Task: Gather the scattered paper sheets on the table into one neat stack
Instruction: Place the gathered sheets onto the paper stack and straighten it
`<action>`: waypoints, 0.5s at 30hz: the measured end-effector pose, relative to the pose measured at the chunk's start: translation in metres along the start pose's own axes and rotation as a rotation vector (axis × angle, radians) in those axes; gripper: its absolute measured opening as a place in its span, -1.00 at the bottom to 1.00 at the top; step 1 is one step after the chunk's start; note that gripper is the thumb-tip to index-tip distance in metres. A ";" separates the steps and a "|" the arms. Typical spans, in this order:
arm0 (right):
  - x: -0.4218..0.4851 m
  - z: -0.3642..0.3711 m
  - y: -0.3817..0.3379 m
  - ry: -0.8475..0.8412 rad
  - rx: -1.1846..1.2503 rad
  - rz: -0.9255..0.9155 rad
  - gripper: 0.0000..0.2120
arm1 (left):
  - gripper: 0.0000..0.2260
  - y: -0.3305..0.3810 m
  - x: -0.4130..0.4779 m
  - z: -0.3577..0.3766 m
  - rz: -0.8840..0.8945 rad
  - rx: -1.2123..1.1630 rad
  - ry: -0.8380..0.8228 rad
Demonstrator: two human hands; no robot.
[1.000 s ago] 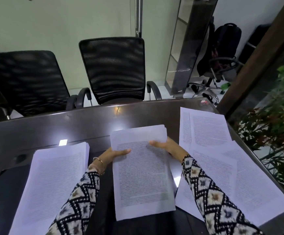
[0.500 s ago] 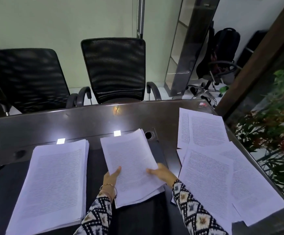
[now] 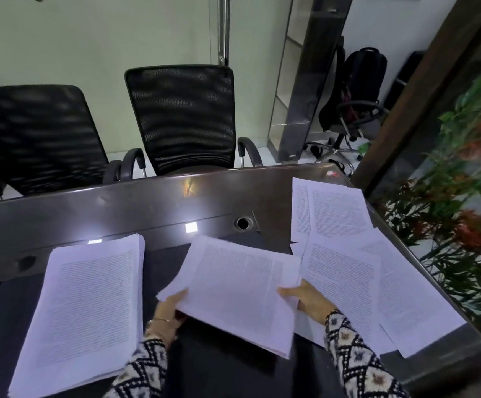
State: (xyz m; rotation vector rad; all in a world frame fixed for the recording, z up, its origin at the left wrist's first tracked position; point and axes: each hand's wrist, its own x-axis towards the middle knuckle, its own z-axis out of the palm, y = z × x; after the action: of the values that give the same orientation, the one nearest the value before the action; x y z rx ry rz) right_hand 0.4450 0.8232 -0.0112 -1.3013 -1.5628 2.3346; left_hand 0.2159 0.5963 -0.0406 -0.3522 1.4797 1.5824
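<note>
Held bundle (image 3: 233, 288): was between both hands, turned askew above the table (image 3: 147, 208).
Left hand (image 3: 166, 307): held its left corner, fingers underneath.
Right hand (image 3: 308, 297): pinched its right edge, thumb on top.
Handling: probably light, floppy and slippery; best held at both side edges.
Other paper: thick stack (image 3: 87, 305) lay left of the left hand; loose sheets (image 3: 348, 282) lay right of the right hand.
Containers: none visible.
</note>
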 end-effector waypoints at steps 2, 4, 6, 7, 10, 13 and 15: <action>-0.007 -0.023 -0.008 -0.021 -0.007 0.052 -0.47 | -0.54 0.018 0.005 -0.018 -0.053 0.141 -0.089; -0.008 -0.030 -0.009 -0.033 -0.023 0.116 -0.43 | -0.51 0.026 0.003 -0.019 -0.082 0.329 -0.233; -0.004 -0.025 -0.008 -0.056 -0.017 0.161 -0.48 | -0.49 0.027 0.004 -0.009 0.004 0.546 -0.301; -0.003 -0.018 -0.008 -0.034 -0.008 0.172 -0.55 | -0.38 0.027 0.005 -0.003 0.067 0.684 -0.294; 0.010 -0.004 -0.004 0.266 -0.003 0.038 -0.64 | -0.40 0.029 0.012 0.007 0.140 0.911 -0.231; 0.017 0.003 0.001 0.332 0.069 0.010 -0.70 | -0.65 0.032 0.010 0.010 0.170 1.063 -0.137; 0.017 0.006 0.001 0.338 0.035 0.018 -0.71 | -0.68 0.038 0.009 0.010 0.197 1.176 -0.182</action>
State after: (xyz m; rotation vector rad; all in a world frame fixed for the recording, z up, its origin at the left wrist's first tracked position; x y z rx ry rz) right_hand 0.4304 0.8261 -0.0220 -1.6037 -1.4028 2.0046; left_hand 0.1858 0.6142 -0.0207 0.6068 2.0385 0.6219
